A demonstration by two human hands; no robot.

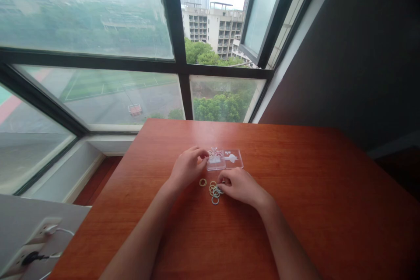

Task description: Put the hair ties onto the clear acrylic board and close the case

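Note:
A clear plastic box (215,167) lies with its lid (238,159) folded open to the right, and several small ring-shaped hair ties are inside its far part. At the box's left edge is my left hand (188,167), thumb and fingers closed on that edge. In front of the box, loose hair ties (215,200) in pale yellow and pale blue-green lie in a small overlapping heap. My right hand (241,186) is over the heap's right side, its fingertips pinched at a pale hair tie, partly hidden by the fingers. A pair of yellowish hair ties (203,182) sits apart, left of the heap.
The reddish-brown wooden table (305,210) extends under both forearms. Beyond its far edge stands a dark-framed window (183,68), with one pane swung outward at upper right. A wall socket (33,249) with plugged-in cables is at lower left.

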